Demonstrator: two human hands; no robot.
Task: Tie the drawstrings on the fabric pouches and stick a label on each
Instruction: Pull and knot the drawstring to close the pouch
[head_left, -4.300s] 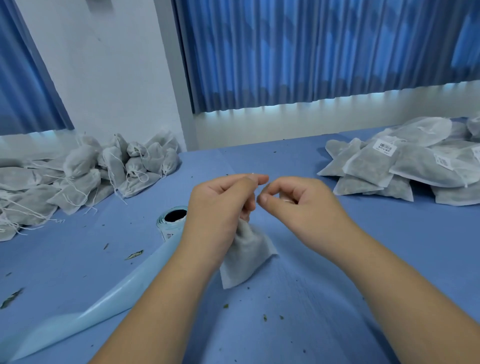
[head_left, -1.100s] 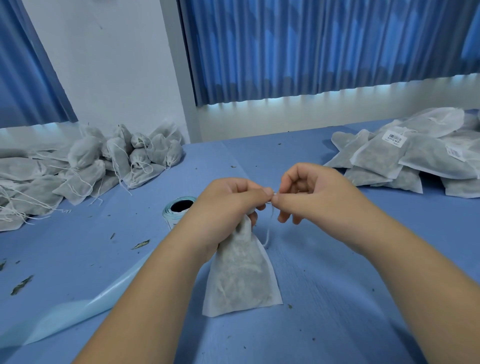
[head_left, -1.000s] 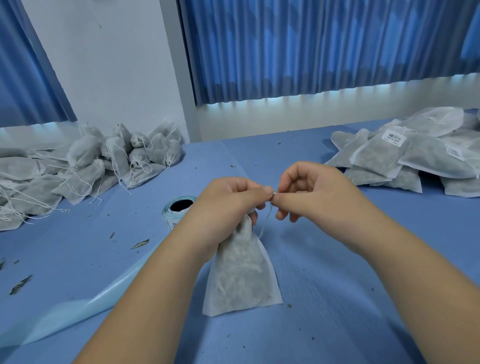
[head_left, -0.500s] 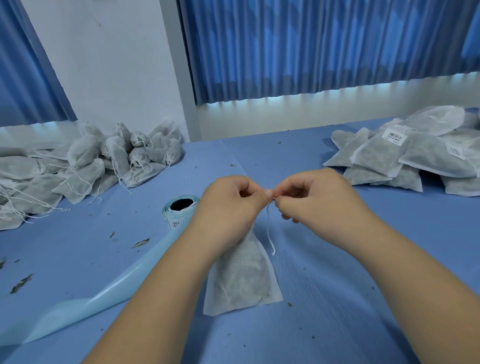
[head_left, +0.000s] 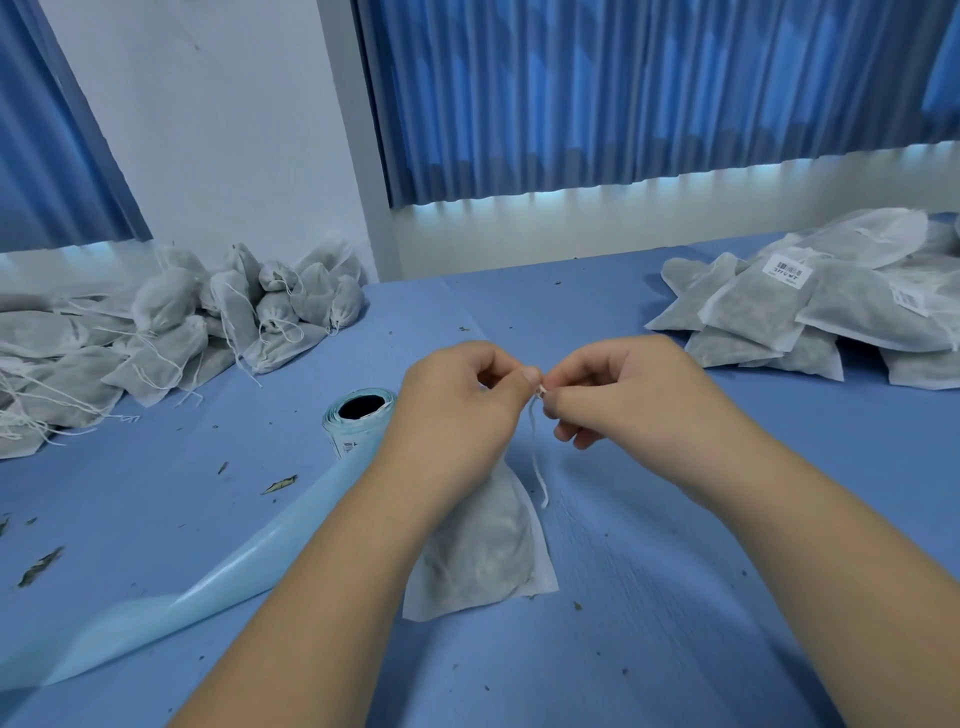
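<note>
Your left hand (head_left: 457, 410) pinches the white drawstring (head_left: 535, 460) between thumb and forefinger, with the other fingers curled in. Your right hand (head_left: 634, 395) pinches the same drawstring just beside it, so the fingertips of both hands touch at one spot. Whether a knot sits there you cannot tell, since the fingers cover it. A loose end of the drawstring hangs down from that pinch, to the right of the fabric pouch (head_left: 483, 551). The neck of the pouch runs up under your left palm and is hidden there. Its wide bottom edge rests on the blue table (head_left: 675, 613), between your forearms and near you. Just left of your left hand lies the roll of labels (head_left: 358, 418) on its side, open core facing up and away. Its pale blue backing strip (head_left: 208, 587) trails from it towards the near left corner, passing under your left forearm. Dark leaf scraps (head_left: 279, 484) are scattered over the table around it. On the far left sits a heap of pouches (head_left: 156, 332) with loose white strings straggling out. On the far right, well apart from your hands, lies a flatter stack of pouches (head_left: 810, 322), one of them bearing a white barcode label (head_left: 788, 269). Behind the table hang blue curtains (head_left: 623, 93), with a white wall (head_left: 234, 130) between them.
</note>
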